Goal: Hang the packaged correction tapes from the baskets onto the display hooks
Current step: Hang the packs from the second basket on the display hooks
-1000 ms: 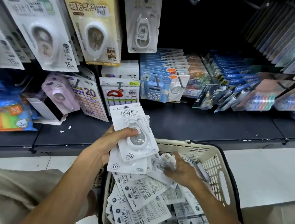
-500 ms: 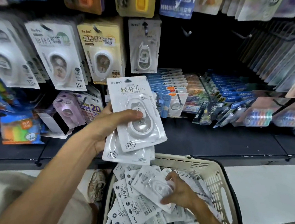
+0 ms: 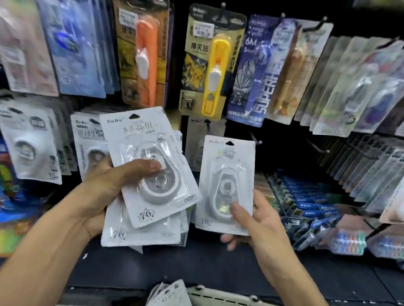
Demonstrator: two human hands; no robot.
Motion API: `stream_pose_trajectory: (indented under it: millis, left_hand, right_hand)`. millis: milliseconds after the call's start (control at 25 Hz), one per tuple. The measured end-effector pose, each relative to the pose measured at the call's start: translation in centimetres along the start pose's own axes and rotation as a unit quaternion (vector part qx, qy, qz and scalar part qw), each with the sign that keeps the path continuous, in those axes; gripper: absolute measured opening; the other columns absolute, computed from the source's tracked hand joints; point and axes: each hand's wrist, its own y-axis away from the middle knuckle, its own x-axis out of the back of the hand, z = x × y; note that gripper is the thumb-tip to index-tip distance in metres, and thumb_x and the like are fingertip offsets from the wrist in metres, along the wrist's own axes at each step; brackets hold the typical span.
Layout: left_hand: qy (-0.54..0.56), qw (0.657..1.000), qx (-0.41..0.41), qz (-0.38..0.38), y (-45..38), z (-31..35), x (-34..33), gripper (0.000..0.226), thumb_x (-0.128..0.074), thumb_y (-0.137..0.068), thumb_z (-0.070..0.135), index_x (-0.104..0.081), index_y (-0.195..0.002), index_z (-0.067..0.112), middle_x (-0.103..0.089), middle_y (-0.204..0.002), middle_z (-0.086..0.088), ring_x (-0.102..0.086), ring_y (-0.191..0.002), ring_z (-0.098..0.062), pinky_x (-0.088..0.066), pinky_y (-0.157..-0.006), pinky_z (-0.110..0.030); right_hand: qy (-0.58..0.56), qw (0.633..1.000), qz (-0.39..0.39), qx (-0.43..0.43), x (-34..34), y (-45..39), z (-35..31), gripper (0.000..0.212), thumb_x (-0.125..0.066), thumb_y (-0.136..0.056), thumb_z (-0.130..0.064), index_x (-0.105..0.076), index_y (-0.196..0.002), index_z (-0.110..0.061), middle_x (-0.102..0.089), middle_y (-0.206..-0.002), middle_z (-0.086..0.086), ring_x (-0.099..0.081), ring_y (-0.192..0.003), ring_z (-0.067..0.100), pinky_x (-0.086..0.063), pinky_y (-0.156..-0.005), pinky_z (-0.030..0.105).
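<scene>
White pack [image 3: 225, 179] below bare hook [image 3: 255, 138]

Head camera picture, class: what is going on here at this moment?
A person is restocking a shop display. The left hand grips a stack of packaged correction tapes, thumb pressed on the top one. The right hand holds a single pack upright in front of the bare hooks, not yet hung. More packs lie in the basket below.
</scene>
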Motion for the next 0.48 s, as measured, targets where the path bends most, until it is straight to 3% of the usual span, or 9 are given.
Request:
stream_pose_trajectory:
  millis: [160, 320, 400, 480]
  left_hand:
    - [-0.005, 1.000, -0.011, 0.003, 0.5, -0.4, 0.5, 0.044, -0.084, -0.057, 0.004, -0.078, -0.091, 0.032, -0.081, -0.094, -0.013, -0.079, -0.076, -0.032, -0.062, -0.056, -0.041]
    - [-0.007, 1.000, -0.010, -0.020, 0.8, -0.3, 1.7, 0.067, -0.087, -0.053, 0.008, -0.070, -0.116, 0.022, -0.079, -0.103, -0.017, -0.079, -0.084, -0.036, -0.063, -0.061, -0.042]
    - [-0.001, 0.999, -0.021, -0.028, 1.0, -0.3, 1.7, 0.058, -0.087, -0.053, 0.007, -0.075, -0.105, 0.029, -0.080, -0.102, -0.015, -0.079, -0.083, -0.035, -0.062, -0.061, -0.040]
    - [0.012, 0.999, -0.036, -0.036, 1.1, -0.6, 1.2, 0.042, -0.084, -0.056, 0.008, -0.078, -0.080, 0.042, -0.081, -0.094, -0.009, -0.079, -0.079, -0.032, -0.062, -0.059, -0.039]
  right_hand:
    - [0.059, 0.997, 0.039, 0.013, -2.6, -1.9, -2.3, 0.015, -0.063, -0.099, -0.025, -0.066, -0.110, -0.034, -0.074, -0.081, -0.004, -0.051, -0.044, 0.019, -0.038, -0.039, 0.027]
    - [0.024, 0.995, 0.084, 0.039, -3.5, -0.8, -2.2, 0.015, -0.067, -0.094, -0.025, -0.074, -0.101, -0.036, -0.073, -0.073, -0.006, -0.056, -0.045, 0.002, -0.037, -0.038, 0.016]
    - [0.054, 0.992, 0.107, 0.029, -4.1, -1.9, -2.1, 0.013, -0.072, -0.092, -0.030, -0.071, -0.104, -0.035, -0.074, -0.076, -0.002, -0.054, -0.043, 0.010, -0.039, -0.038, 0.025]
    - [0.026, 0.993, 0.113, -0.025, -5.0, -4.1, -2.3, 0.031, -0.075, -0.090, -0.027, -0.062, -0.118, -0.025, -0.076, -0.094, 0.004, -0.065, -0.053, 0.021, -0.054, -0.048, 0.035]
